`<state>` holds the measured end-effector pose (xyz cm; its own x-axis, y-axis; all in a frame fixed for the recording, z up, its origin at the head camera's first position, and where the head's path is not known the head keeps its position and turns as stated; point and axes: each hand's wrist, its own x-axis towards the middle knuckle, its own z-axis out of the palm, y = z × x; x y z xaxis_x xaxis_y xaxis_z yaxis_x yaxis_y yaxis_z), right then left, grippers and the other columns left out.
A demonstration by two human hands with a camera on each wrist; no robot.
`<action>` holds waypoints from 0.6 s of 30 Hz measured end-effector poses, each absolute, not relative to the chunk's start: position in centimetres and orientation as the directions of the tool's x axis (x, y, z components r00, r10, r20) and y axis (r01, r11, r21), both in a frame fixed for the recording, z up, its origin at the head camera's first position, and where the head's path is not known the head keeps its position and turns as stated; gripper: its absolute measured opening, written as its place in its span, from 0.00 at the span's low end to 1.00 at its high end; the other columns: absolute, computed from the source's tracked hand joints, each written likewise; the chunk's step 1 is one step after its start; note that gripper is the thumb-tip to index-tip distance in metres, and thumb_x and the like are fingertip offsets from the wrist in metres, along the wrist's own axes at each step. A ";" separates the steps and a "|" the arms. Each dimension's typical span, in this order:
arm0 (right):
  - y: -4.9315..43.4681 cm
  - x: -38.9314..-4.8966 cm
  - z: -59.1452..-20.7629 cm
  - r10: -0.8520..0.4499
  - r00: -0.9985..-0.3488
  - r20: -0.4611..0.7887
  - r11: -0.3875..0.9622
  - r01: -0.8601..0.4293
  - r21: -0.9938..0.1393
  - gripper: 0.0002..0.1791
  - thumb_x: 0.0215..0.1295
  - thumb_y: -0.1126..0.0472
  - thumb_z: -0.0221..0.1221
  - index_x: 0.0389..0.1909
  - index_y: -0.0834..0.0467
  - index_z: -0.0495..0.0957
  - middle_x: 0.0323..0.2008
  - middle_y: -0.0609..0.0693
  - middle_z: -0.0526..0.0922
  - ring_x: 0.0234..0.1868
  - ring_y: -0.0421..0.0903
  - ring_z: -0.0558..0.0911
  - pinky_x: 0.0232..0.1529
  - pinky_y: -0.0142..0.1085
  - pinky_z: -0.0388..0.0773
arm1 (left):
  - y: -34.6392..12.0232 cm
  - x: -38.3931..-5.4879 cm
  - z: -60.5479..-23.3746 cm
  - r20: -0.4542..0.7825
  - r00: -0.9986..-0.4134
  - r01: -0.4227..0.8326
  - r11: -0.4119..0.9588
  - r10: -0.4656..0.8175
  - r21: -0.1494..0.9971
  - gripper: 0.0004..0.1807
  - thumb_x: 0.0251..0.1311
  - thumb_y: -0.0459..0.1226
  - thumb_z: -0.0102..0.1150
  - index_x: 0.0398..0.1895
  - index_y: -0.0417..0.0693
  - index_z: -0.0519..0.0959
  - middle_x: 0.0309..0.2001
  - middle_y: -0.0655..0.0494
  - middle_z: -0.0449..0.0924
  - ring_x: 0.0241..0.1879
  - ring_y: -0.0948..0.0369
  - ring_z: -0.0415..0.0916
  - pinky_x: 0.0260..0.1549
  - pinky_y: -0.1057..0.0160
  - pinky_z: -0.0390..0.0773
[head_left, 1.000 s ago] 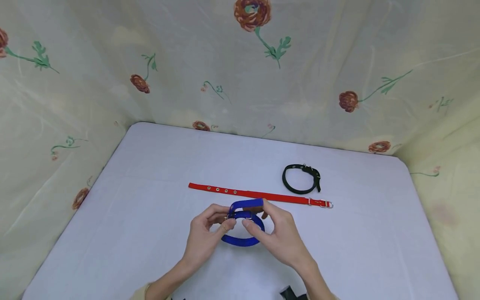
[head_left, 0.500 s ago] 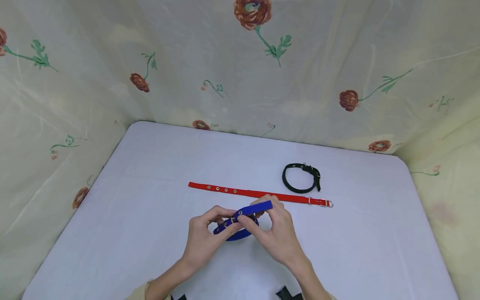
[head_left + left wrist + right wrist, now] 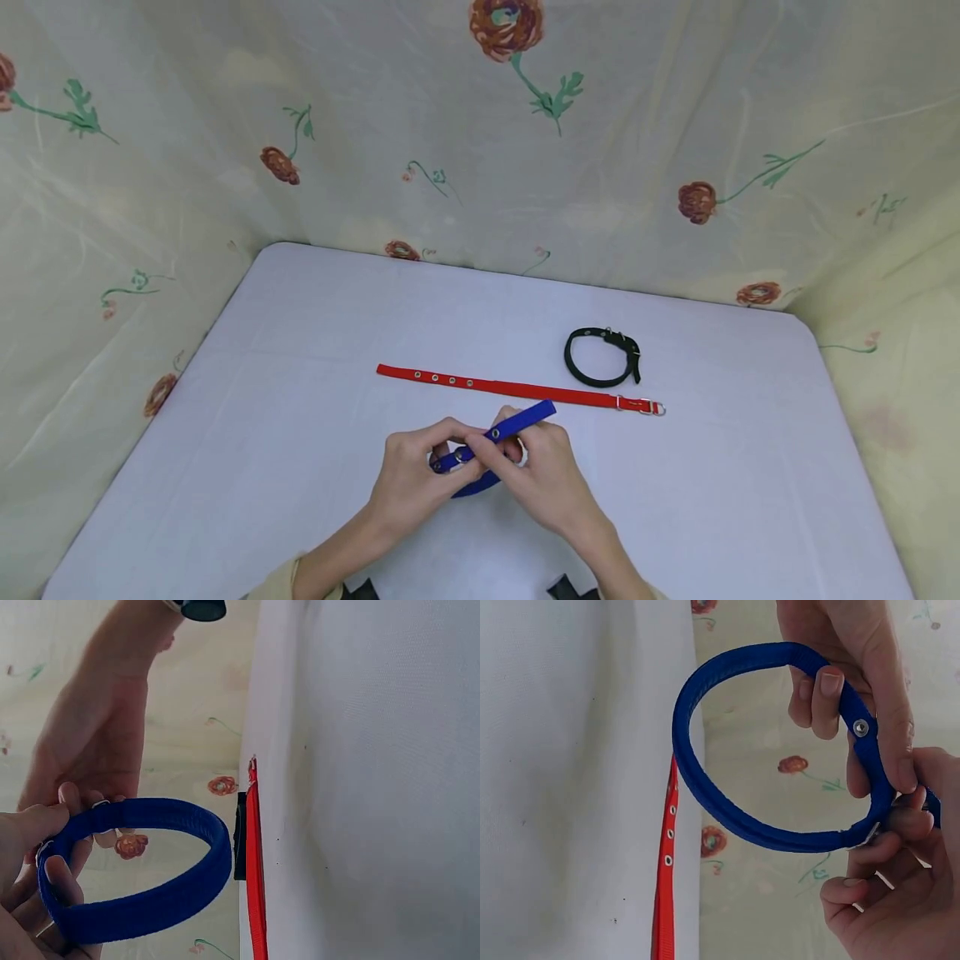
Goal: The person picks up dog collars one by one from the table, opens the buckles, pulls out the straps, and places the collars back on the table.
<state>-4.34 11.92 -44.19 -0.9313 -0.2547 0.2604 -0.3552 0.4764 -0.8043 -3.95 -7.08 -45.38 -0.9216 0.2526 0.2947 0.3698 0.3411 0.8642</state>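
The left hand (image 3: pixel 420 479) and the right hand (image 3: pixel 553 483) both pinch a blue collar (image 3: pixel 517 423) with their fingers, low in the middle of the head view. The fingers hide part of its loop. On the white table (image 3: pixel 300 358), a red collar (image 3: pixel 525 390) and a black collar (image 3: pixel 569 360) lie higher up. Two dark things (image 3: pixel 362 591) get cut off by the bottom edge, so I can't tell what they are.

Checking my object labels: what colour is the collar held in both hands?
The collar is blue, showing best in the right wrist view.
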 end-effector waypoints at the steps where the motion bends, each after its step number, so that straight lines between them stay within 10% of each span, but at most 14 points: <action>1: 11.9 -4.3 -44.1 -0.253 -0.932 0.258 0.479 -0.353 -0.804 0.14 0.78 0.52 0.65 0.29 0.46 0.76 0.20 0.36 0.66 0.24 0.34 0.69 0.26 0.28 0.63 | -7.1 -4.0 -45.4 0.296 -0.921 0.371 0.344 0.253 0.863 0.10 0.61 0.37 0.79 0.44 0.52 0.90 0.34 0.59 0.94 0.23 0.74 0.73 0.22 0.70 0.78; 18: 12.5 -4.3 -44.1 -0.223 -0.943 0.247 0.520 -0.329 -0.788 0.12 0.82 0.57 0.59 0.32 0.50 0.76 0.20 0.34 0.70 0.27 0.32 0.70 0.28 0.28 0.67 | -6.6 -3.9 -45.9 0.263 -0.939 0.328 0.350 0.221 0.878 0.14 0.63 0.43 0.79 0.49 0.53 0.89 0.43 0.57 0.95 0.31 0.73 0.83 0.33 0.69 0.87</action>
<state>-4.25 12.50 -44.06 -0.9430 -0.2230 0.2469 -0.3293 0.5205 -0.7878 -3.93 -6.62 -45.85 -0.9391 0.2212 0.2629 0.3280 0.3495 0.8776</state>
